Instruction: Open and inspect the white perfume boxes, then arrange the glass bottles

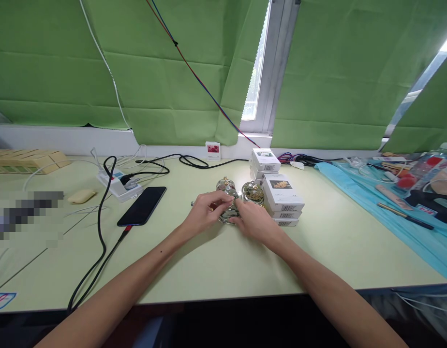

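Forearms point(140, 273) reach inward, both hands point(258, 222) holding a shiny container point(229, 213)

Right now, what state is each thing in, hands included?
Front container: upright, top hidden by fingers
Left hand: touching front container
Right hand: against front container
Rear containers: lids on
Phone: flat, screen dark, cable attached
Power strip: plugs inserted
White boxes: stacked, closed
Green curtains: drawn, gap at window
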Motion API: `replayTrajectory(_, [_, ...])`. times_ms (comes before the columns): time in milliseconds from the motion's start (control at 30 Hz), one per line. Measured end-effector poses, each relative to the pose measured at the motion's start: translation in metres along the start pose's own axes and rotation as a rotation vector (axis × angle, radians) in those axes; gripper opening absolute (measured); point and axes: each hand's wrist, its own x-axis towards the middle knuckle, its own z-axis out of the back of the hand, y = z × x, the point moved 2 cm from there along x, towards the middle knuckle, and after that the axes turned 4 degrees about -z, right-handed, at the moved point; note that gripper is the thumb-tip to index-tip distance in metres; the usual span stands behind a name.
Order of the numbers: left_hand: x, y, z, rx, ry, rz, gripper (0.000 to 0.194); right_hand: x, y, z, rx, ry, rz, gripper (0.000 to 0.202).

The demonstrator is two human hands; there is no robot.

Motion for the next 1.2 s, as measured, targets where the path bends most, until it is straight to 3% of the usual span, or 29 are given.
replayTrajectory(600, [0.001,-0.009,-0.005,0.106,-0.074,-0.038,0.025,0.003,0.0,-0.004,0.016,-0.002,-0.002,0.022])
replayTrajectory(1033, [0.003,-0.007,0.004,0.026,0.057,0.067,0.017,0.002,0.0,-0.003,0.005,0.002,0.006,0.024])
replayTrajectory(1200, [0.004,-0.006,0.004,0.031,0.047,0.032,0.021,0.001,0.001,-0.001,0.001,0.019,-0.009,0.023])
